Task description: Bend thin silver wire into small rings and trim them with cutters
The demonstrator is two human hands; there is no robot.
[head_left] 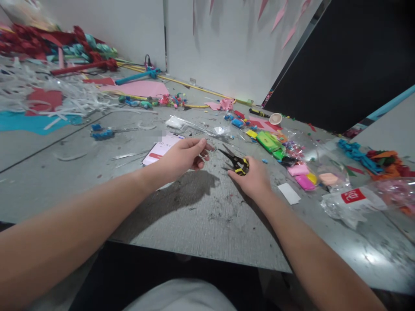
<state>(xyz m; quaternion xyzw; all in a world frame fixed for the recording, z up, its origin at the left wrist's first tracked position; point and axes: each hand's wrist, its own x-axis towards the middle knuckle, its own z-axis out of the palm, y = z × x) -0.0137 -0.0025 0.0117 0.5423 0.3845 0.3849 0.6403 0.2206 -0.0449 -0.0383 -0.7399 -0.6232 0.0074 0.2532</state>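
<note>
In the head view, my right hand [254, 177] is closed around a pair of scissors [239, 165] with black and yellow handles. Their dark blades stand apart and point left toward my other hand. My left hand [186, 155] hovers just left of the blade tips, its thumb and fingers pinched together. Something thin and pale may be at those fingertips, too small and blurred to name. Behind my left wrist lies a phone [162, 149] with its lit screen up, partly covered by the hand. Thin metal wires [129, 155] lie left of the phone.
Clay packets [269, 142], a white card [289, 193] and a plastic bag [352, 203] are on the right. White paper strips [78, 97] and red crepe paper [26, 41] heap up at far left. A blue clay piece [102, 132] sits nearer. White panels [227, 47] stand behind.
</note>
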